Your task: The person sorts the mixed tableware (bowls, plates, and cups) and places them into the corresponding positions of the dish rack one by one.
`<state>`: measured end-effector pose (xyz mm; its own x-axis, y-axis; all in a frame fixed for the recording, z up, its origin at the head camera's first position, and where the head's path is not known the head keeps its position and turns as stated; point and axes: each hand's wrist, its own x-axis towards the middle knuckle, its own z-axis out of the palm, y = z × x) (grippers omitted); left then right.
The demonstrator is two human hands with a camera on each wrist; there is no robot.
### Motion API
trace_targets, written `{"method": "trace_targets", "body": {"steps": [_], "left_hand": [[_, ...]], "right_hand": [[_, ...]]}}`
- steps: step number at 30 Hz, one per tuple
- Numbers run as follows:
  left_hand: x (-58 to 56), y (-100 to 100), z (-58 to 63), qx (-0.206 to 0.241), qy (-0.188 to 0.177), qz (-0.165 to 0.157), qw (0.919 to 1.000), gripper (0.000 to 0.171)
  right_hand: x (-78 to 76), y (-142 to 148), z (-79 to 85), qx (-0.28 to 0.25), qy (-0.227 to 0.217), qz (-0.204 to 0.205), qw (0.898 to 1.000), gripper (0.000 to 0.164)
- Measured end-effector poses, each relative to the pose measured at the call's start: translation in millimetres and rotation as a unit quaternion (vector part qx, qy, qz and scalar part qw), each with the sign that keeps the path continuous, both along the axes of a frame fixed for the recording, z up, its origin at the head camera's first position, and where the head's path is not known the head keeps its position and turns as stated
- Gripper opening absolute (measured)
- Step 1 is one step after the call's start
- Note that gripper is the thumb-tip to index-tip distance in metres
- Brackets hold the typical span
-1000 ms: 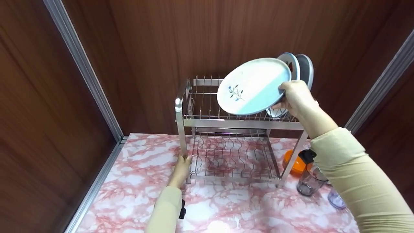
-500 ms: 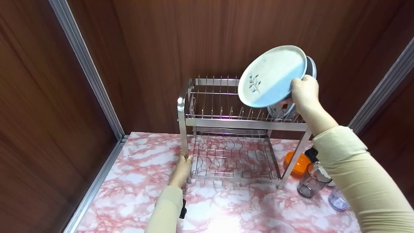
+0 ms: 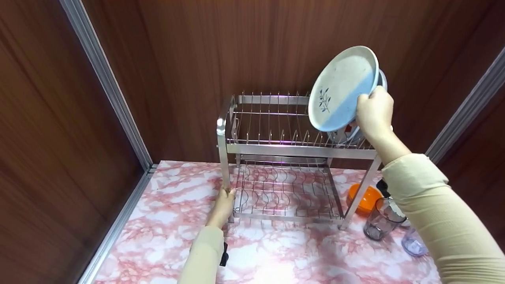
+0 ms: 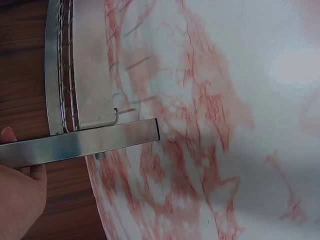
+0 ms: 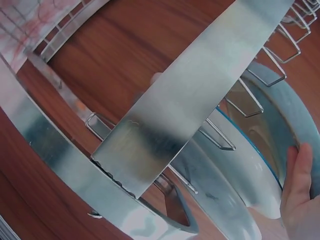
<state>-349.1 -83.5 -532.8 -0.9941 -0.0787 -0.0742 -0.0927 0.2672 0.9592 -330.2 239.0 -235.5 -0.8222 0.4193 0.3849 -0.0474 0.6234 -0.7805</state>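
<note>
My right hand [image 3: 375, 112] pinches the rim of a white and light-blue plate [image 3: 343, 86] with a small leaf sprig. The plate is tilted over the right part of the metal dish rack's [image 3: 300, 150] upper tier. Directly behind it, mostly covered, other plates [image 3: 383, 81] stand in that tier. From the right wrist view, a blue-rimmed plate [image 5: 245, 150] and a grey plate [image 5: 215, 185] lean between the wire prongs, beside the held plate [image 5: 305, 125]. Low on the rack's front left leg [image 4: 100, 140], my left hand [image 3: 223, 205] grips the metal.
To the right of the rack sit an orange bowl [image 3: 367, 198], a grey see-through glass [image 3: 382, 221] and a purplish glass [image 3: 414, 242], partly behind my right sleeve. The table [image 3: 165, 236] is pink-and-white marbled. Brown wood panels [image 3: 177, 79] enclose the back and sides.
My right hand has carried the sprig plate rightward and up, turning it steeper, nearer the standing plates, and it now covers more of them. The left hand keeps its grip on the leg.
</note>
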Motion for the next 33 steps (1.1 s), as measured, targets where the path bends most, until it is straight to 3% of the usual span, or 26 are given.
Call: {"method": "trace_targets", "body": {"steps": [10,26,33], "left_hand": [[2.3,-0.1,2.1,0.010,0.019,-0.004,0.9998,0.041],[2.0,1.6,-0.4,0.021,0.013,-0.001,0.9997,0.039],[1.4,1.8,-0.9,0.018,0.014,0.003,0.9997,0.040]], "right_hand": [[-3.2,-2.4,-5.2,0.100,0.030,-0.054,0.993,0.026],[-4.7,-13.8,-22.1,0.201,0.011,-0.060,0.978,0.026],[-4.8,-16.7,-25.4,0.203,0.018,-0.061,0.977,0.025]]}}
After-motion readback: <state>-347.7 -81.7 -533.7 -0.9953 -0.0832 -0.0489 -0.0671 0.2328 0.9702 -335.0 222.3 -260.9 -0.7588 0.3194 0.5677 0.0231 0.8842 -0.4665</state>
